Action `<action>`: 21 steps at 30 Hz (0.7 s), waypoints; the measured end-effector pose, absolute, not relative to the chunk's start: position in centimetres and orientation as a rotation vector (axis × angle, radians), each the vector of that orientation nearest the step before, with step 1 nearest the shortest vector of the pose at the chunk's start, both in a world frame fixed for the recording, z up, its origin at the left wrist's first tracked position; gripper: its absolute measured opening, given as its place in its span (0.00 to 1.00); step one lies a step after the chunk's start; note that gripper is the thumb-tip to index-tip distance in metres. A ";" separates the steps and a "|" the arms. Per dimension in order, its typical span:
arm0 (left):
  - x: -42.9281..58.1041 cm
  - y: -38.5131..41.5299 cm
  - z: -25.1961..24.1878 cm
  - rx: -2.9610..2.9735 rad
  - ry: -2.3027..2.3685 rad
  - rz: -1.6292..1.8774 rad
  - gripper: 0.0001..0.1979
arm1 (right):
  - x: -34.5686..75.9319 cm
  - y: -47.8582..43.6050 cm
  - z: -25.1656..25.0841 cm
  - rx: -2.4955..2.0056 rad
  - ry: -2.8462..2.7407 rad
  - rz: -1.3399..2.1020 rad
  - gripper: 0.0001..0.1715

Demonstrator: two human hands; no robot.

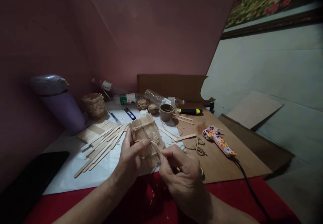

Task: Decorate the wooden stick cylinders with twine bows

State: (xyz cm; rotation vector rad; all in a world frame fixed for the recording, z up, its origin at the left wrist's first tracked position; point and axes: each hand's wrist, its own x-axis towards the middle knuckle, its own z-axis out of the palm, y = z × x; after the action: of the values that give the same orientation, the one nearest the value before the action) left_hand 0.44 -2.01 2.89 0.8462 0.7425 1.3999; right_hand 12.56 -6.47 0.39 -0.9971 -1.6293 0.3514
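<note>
A small container made of upright craft sticks [141, 126] is tilted in front of me, with twine bands round it and a petal-like decoration [153, 137] on its side. My left hand [132, 153] grips it from the left, thumb across the front. Thumb and forefinger of my right hand [180, 170] pinch the end of a pale twine strand [156, 147] that runs from the decoration at the container's lower right. Partly hidden beneath the right hand is something with yellow and metal parts.
Loose craft sticks [103, 148] fan out on white paper at left, near a purple tumbler [63, 106] and woven basket [94, 105]. Snips [130, 114], twine balls [152, 108], plastic bottles [156, 97] and a cup [166, 112] stand behind. A flower-patterned glue gun [219, 140] with cord lies right on cardboard.
</note>
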 end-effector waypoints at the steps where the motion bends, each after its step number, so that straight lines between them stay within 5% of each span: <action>1: 0.5 -2.0 2.8 0.846 0.744 1.403 0.25 | 12.6 -6.5 0.5 -0.982 -1.670 0.260 0.08; 6: 0.5 -2.1 2.8 0.846 0.751 1.416 0.24 | 12.9 -6.4 0.6 -0.919 -1.757 0.036 0.10; 21: 0.4 -2.5 3.0 0.830 0.751 1.422 0.22 | 12.9 -6.9 0.5 -0.972 -1.747 0.127 0.09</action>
State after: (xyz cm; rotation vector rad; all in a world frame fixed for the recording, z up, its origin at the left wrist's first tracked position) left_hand 0.45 -2.48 3.00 0.8304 0.7509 1.4223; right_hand 12.90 -6.86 0.46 -0.9718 -1.7466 0.1271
